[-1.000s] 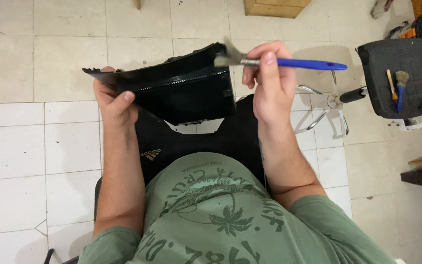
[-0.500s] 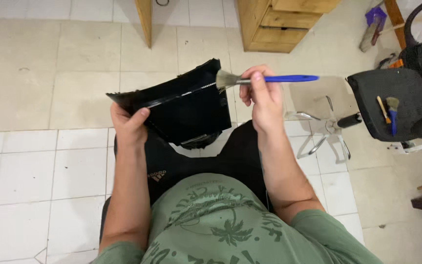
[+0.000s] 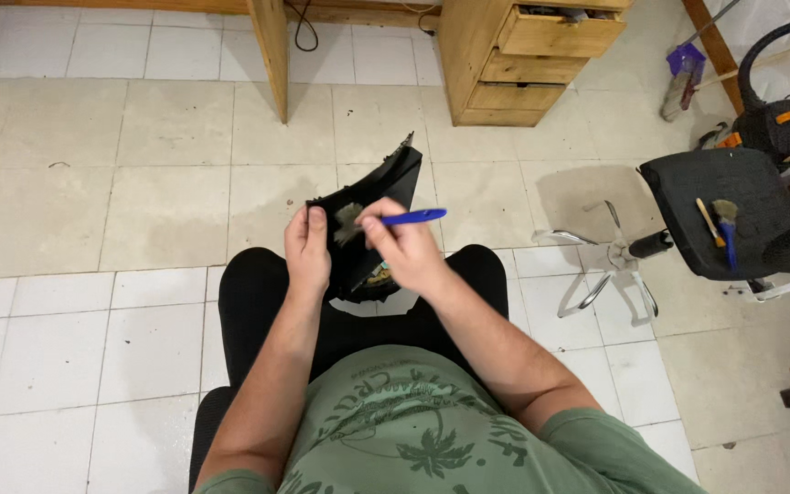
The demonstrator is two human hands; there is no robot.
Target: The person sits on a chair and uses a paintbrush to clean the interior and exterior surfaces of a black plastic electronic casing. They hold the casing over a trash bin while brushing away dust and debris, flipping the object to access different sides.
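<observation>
I sit with a black plastic panel held upright over my knees. My left hand grips its left edge, thumb on top. My right hand is closed around a blue-handled paintbrush, and the pale bristles rest against the panel's upper left part, close to my left thumb. The panel's lower end is hidden behind both hands.
A black office chair lies tipped at the right with two more brushes on its seat. A wooden drawer unit and a table leg stand ahead. A black-and-orange vacuum sits at far right. Tiled floor all round.
The panel has turned from lying broadside to standing end-on and has come lower toward my knees. The brush has swung from the panel's right edge to its left side, near my left thumb.
</observation>
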